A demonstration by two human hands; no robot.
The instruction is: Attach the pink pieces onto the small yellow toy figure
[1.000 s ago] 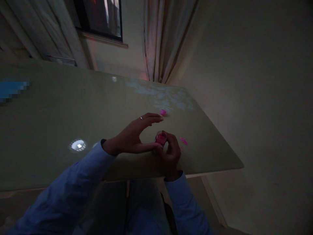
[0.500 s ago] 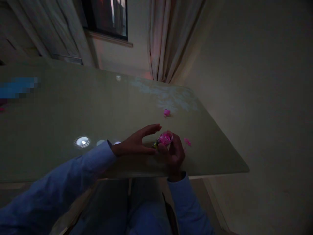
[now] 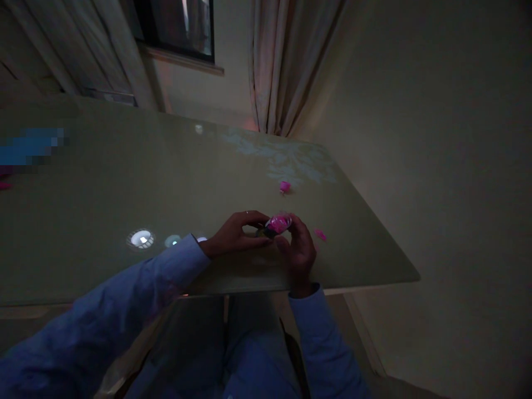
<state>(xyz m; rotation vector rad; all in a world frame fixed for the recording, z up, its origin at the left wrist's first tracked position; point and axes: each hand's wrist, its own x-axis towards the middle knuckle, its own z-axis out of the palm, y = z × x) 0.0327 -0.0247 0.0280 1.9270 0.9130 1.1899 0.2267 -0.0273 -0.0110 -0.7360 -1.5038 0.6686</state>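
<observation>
In dim light, a small pink flower-like object (image 3: 278, 224) sits between my two hands just above a glossy table (image 3: 124, 188). My left hand (image 3: 235, 235), with a ring on one finger, curls its fingers around the object's left side. My right hand (image 3: 300, 252) grips it from the right and below. A small pink piece (image 3: 285, 187) lies on the table beyond my hands. Another pink scrap (image 3: 320, 235) lies just right of my right hand.
The table's right edge (image 3: 374, 233) and near edge (image 3: 249, 291) are close to my hands. A curtain (image 3: 286, 61) and a window (image 3: 178, 27) stand behind the table. Ceiling lights reflect on the tabletop (image 3: 142, 239). A blurred blue patch (image 3: 33, 145) is at the far left.
My left hand's fingers, spread open a second ago, have curled onto the pink object. The object has tipped onto its side between both hands.
</observation>
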